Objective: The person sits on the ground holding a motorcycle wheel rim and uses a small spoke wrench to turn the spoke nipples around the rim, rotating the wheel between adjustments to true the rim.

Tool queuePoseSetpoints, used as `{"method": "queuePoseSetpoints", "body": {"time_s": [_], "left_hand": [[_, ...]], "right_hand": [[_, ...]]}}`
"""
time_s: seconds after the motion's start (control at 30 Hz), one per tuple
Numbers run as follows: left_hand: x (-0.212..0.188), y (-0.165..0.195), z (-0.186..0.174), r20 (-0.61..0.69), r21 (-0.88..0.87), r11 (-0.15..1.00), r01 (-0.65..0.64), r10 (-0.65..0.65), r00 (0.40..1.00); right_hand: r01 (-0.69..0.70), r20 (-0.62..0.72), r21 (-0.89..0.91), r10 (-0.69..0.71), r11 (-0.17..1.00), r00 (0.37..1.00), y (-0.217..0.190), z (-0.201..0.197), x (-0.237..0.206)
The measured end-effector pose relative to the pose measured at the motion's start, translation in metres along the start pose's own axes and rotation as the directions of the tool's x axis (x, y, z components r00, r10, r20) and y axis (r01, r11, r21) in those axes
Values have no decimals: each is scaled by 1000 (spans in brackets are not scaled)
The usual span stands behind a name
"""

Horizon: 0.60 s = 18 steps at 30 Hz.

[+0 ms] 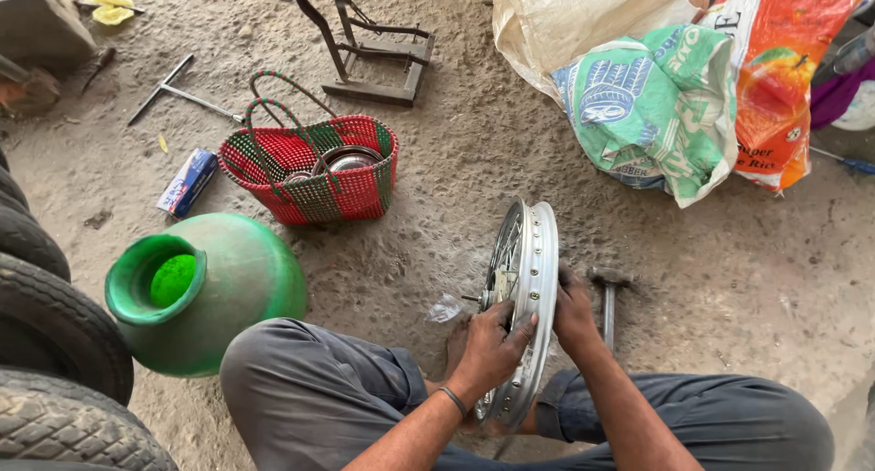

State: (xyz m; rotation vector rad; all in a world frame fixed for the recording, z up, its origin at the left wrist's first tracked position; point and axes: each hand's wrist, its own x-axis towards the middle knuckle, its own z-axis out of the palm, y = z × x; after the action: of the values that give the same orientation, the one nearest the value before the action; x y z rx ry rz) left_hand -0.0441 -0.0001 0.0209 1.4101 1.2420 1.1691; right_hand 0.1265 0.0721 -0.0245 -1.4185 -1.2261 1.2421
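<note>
A silver spoked wheel rim (538,252) stands upright on its edge on the dirt floor between my knees. My left hand (492,348) grips the rim's near left side, fingers wrapped over the metal and among the spokes. On the rim's right side rests my right hand (574,311), pressed against its outer edge. A hammer (609,293) lies on the ground just right of my right hand. My bare foot shows under the rim.
A green water pot (205,289) stands at the left. Behind it sits a red and green woven basket (314,170) holding steel vessels. Tyres (50,334) line the left edge. Printed sacks (665,97) lie at the top right. A metal stand (365,51) and T-wrench (173,93) lie farther back.
</note>
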Motion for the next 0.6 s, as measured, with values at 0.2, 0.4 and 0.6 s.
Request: {"method": "queuePoseSetpoints", "body": {"time_s": [0.2,0.4,0.6], "left_hand": [[5,-4,0,11,-16,1000,0,0,1000],[8,-2,-3,22,-55,998,22,-21,1000],[8,-2,-4,53,-184,983,-3,13,999]], "right_hand": [[76,-50,-60,-79,995,996,7,1,-2],[92,-234,-102,-114,991,966,5,6,-10],[199,-208,122,-171,972,963,12,13,-3]]}}
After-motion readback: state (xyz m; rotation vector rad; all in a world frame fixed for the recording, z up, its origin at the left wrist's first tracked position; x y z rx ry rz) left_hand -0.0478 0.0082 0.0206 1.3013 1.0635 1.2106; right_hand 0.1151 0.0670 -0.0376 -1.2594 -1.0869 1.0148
